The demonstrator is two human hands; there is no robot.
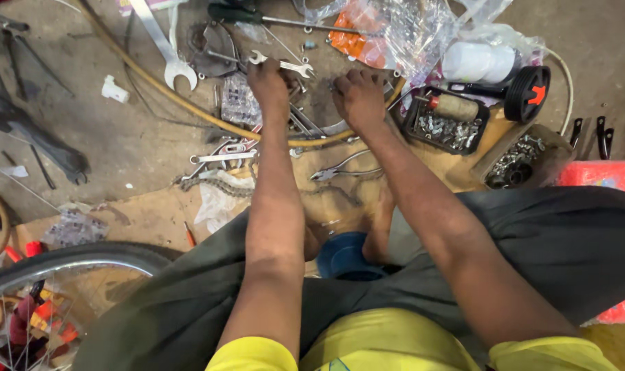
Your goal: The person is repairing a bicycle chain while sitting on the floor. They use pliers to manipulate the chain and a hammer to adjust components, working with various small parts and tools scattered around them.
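Observation:
My left hand point(268, 82) reaches forward over a pile of spanners and small metal parts point(302, 117) on the floor, fingers curled down among them; whether it grips anything is hidden. Just beyond its knuckles lies a small open-ended spanner point(285, 65). My right hand point(358, 96) is beside it, fingers bent into the same pile, with its grip hidden too. Between my forearms, pliers point(340, 167) lie on cardboard.
A large spanner point(162, 45) and a screwdriver point(278, 19) lie at the back. A black tray of nuts point(446, 127), a box of metal parts point(515, 161), plastic bags point(409, 31), a bicycle chain point(213, 180), a bicycle wheel point(65, 264) and a blue cup point(343, 255) surround me.

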